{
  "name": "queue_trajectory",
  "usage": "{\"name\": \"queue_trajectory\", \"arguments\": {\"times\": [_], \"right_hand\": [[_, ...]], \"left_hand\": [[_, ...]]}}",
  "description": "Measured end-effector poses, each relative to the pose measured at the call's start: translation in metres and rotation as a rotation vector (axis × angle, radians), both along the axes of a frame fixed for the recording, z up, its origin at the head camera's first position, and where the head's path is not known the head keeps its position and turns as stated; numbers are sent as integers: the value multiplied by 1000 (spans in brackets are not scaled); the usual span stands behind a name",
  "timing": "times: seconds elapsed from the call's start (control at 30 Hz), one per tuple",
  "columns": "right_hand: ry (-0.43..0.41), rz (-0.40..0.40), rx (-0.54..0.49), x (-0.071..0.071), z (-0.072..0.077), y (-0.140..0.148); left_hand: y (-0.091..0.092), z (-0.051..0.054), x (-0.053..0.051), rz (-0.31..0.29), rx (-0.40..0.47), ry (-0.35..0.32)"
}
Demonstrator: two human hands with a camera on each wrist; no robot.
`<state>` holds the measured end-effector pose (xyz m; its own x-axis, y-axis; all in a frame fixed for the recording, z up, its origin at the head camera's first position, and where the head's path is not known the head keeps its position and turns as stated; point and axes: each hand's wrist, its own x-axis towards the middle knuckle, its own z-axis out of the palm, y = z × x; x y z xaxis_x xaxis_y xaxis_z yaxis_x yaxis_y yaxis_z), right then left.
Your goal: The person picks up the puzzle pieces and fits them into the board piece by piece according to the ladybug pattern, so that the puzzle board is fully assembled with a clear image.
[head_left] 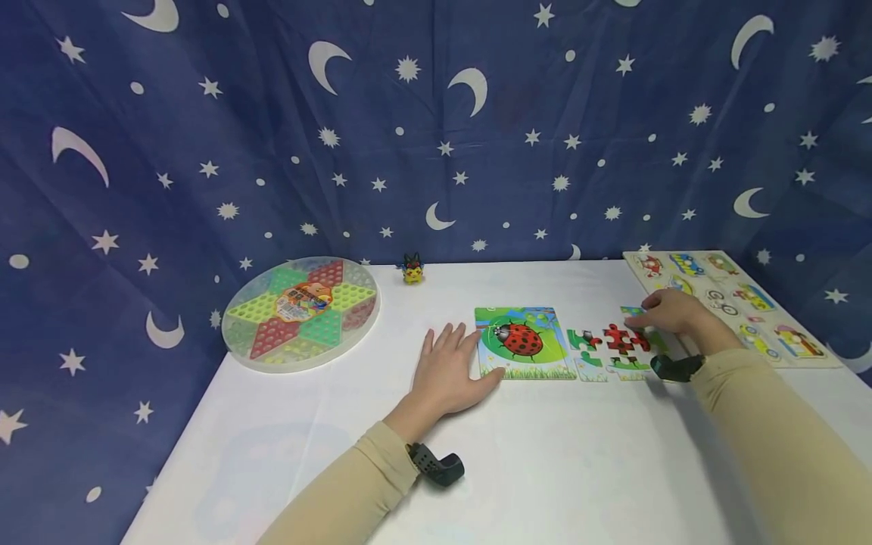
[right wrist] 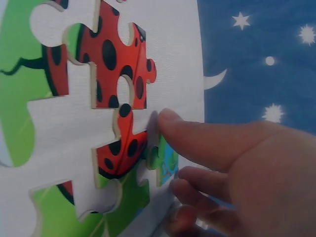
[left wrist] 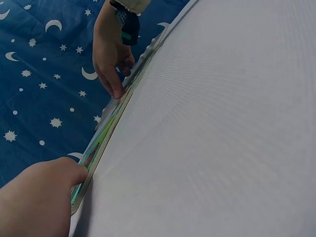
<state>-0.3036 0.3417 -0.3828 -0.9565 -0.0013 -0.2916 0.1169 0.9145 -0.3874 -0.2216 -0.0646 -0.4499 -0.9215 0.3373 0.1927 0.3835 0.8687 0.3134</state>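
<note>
Flat on the white table lies a square ladybug picture (head_left: 523, 343); my left hand (head_left: 450, 375) rests at its left side, fingers spread and thumb at the lower edge. In the left wrist view, my left thumb (left wrist: 44, 197) touches the board's edge (left wrist: 101, 143). Right of the picture lie loose puzzle pieces, among them a red spotted one (head_left: 618, 339). My right hand (head_left: 674, 312) is over their upper right. The right wrist view shows its thumb and fingers (right wrist: 174, 144) around a green-and-blue piece (right wrist: 168, 160), beside a red-and-green piece (right wrist: 121, 153).
A round Chinese checkers box (head_left: 303, 314) lies at the left, a small yellow-and-black figure (head_left: 412, 269) stands near the back edge, and a board with vehicle pictures (head_left: 736, 303) lies at the right. Behind the table hangs a blue curtain (head_left: 436, 136) with moons and stars.
</note>
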Motion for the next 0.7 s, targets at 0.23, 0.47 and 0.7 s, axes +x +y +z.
{"name": "queue_trajectory", "arguments": {"times": [0.23,0.47,0.7], "right_hand": [[14,-34,-16,1,-1,-3],[19,-61,-23,-1,-4,-6],[45,-119,-56,6,-3,-8]], "left_hand": [[0,1,-1,1,-1,-7],[-1,0,0,4,7,-8],[0,1,0,5,-12,-12]]}}
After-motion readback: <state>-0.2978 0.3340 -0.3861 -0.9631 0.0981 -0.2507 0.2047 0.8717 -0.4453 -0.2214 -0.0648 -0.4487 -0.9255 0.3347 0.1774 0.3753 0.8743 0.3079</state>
